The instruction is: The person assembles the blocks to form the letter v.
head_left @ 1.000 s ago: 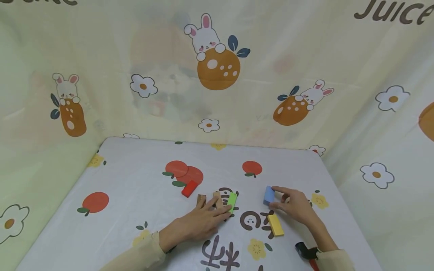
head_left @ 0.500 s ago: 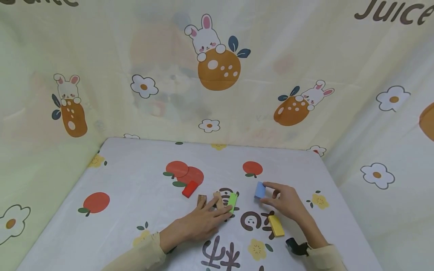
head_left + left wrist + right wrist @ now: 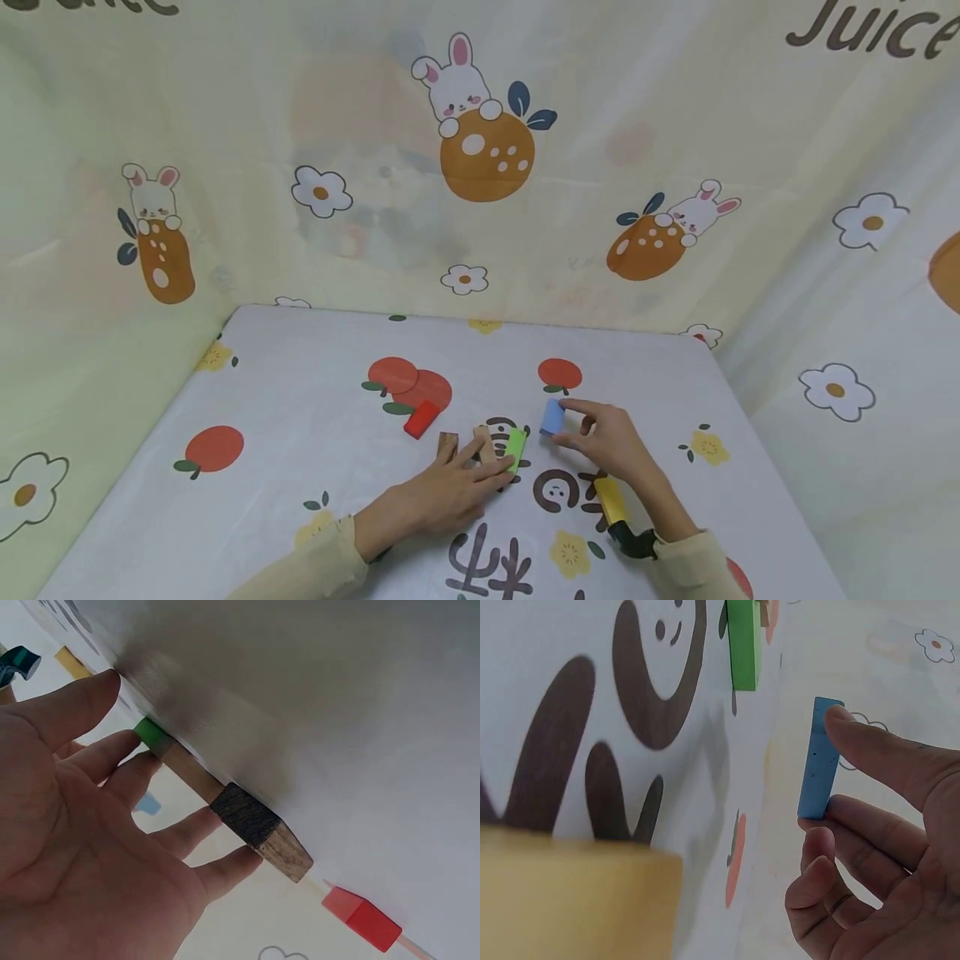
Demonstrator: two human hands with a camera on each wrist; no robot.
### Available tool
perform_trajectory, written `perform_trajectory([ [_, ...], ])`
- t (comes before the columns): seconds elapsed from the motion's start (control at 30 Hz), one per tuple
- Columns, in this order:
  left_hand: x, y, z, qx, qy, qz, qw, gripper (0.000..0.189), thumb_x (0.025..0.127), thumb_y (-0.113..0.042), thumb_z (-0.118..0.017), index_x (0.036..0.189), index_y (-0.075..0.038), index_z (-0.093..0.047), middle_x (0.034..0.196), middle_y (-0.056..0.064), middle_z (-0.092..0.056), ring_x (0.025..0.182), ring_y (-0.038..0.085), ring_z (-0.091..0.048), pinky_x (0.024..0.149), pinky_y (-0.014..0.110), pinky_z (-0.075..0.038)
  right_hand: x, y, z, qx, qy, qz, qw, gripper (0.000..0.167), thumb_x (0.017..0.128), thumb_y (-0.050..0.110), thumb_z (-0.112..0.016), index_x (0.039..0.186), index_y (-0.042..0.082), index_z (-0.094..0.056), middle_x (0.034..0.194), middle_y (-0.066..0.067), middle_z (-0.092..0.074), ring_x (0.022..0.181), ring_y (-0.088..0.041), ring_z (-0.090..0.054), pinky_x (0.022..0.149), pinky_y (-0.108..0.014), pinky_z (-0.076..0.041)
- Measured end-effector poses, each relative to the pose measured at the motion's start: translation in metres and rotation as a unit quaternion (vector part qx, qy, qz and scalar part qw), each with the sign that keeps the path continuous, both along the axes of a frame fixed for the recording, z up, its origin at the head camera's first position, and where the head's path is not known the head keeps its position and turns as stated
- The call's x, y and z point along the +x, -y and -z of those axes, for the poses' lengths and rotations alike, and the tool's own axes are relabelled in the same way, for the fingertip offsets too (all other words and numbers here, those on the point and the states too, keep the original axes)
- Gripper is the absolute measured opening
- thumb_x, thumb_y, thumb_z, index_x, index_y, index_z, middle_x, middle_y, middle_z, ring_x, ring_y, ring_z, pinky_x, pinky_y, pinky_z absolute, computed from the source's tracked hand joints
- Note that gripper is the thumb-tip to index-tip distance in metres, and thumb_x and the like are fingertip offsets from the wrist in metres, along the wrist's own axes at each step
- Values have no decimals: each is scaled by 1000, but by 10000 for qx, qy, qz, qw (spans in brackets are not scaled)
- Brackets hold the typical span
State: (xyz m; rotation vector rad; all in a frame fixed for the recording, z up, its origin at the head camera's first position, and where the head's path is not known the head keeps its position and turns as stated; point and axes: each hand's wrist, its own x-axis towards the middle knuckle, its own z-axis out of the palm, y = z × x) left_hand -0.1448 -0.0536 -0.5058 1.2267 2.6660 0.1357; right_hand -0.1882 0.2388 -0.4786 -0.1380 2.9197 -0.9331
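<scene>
My right hand (image 3: 611, 442) pinches a blue block (image 3: 552, 417) between thumb and fingers. The right wrist view shows the block (image 3: 822, 757) held by its two ends, apart from the tabletop. My left hand (image 3: 442, 500) has its fingers spread, their tips touching a row of blocks on the table. That row has a dark brown wooden block (image 3: 447, 446), a light wooden block (image 3: 486, 444) and a green block (image 3: 515, 443). In the left wrist view, fingertips touch the green block (image 3: 150, 735) and the dark wooden block (image 3: 244, 814). Fingers partly cover the row from above.
A red block (image 3: 422, 419) lies left of the row, beyond the left hand. Beneath the right forearm is a yellow block (image 3: 611, 498), partly covered by a black device (image 3: 632, 540) at the right wrist. Printed cloth (image 3: 285, 433) covers the table; patterned curtains (image 3: 360, 250) rise behind and beside it.
The right hand has carried the blue block leftward, closer to the green block. The black wrist device has moved along and now overlaps the yellow block. The left hand stays in place.
</scene>
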Motion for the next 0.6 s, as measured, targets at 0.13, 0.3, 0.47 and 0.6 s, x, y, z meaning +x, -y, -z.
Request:
perform_trajectory([
  [0.13,1,0,1,1,-55,27,10000,64,105,-30,-65,164,-34,-39,176,-17,-27,166,34,-20,127,67,-28,-2,6,1,91,-33,17,10000,63,85,31,-90,142,15,-69,84,-6,-63,74,-18,-51,53,-25,-44],
  [0.3,1,1,0,38,-68,44,10000,64,104,-29,-64,163,-33,-41,175,-16,-28,166,35,-21,126,68,-30,-4,13,3,151,31,101,9998,63,85,29,-90,143,15,-68,82,-5,-59,74,-18,-50,55,-25,-42],
  [0.47,1,1,-2,79,-75,87,9999,64,104,-29,-64,163,-32,-41,176,-15,-28,166,36,-21,126,68,-30,-6,20,2,167,-39,58,9998,63,85,26,-90,142,12,-69,75,-5,-55,71,-18,-49,56,-25,-39],
  [0.6,2,1,-2,41,-69,84,9999,65,104,-29,-65,164,-32,-40,176,-16,-28,166,35,-21,127,67,-29,-8,23,5,198,-28,11,9998,62,85,26,-90,141,12,-69,73,-4,-54,70,-16,-48,56,-24,-38],
])
